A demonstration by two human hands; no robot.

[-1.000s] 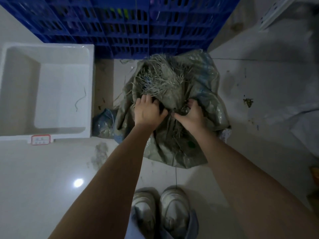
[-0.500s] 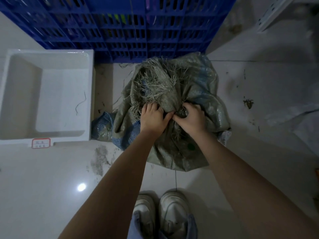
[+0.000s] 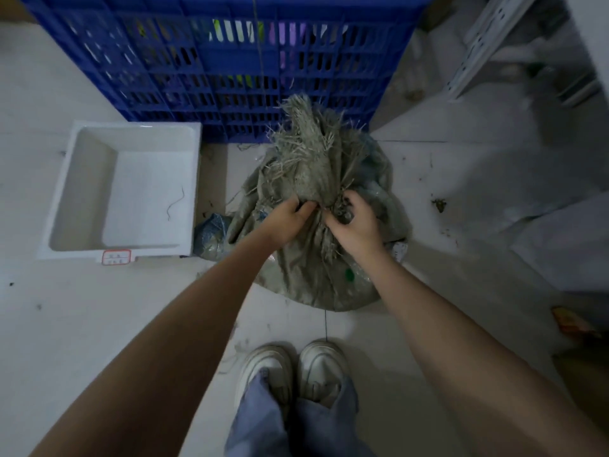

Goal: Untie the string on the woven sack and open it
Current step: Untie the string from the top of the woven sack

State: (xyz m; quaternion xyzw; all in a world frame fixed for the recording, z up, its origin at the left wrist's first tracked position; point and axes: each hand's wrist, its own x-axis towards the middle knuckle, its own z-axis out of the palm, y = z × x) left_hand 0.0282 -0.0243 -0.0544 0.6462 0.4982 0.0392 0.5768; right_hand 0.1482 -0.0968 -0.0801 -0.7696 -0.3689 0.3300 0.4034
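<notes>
A grey-green woven sack (image 3: 316, 272) stands on the pale floor in front of my feet. Its frayed top (image 3: 306, 150) is bunched into a neck that points away from me. My left hand (image 3: 288, 219) pinches the neck from the left, fingers closed on the fabric. My right hand (image 3: 354, 222) is at the right side of the neck, fingertips curled into the knot area where the string (image 3: 341, 207) sits. The string itself is hard to make out among loose fibres.
A blue slotted crate (image 3: 230, 61) stands right behind the sack. A white plastic tub (image 3: 62, 199) lies to the left with a short strand inside. A small blue bag (image 3: 211, 235) leans on the sack's left. My shoes (image 3: 293, 367) are close below. Debris dots the floor at right.
The view has tilted down and pulled back. The sack's frayed top now stands up in a tighter bunch. Both hands stay at the neck, the right fingers working at the knot.
</notes>
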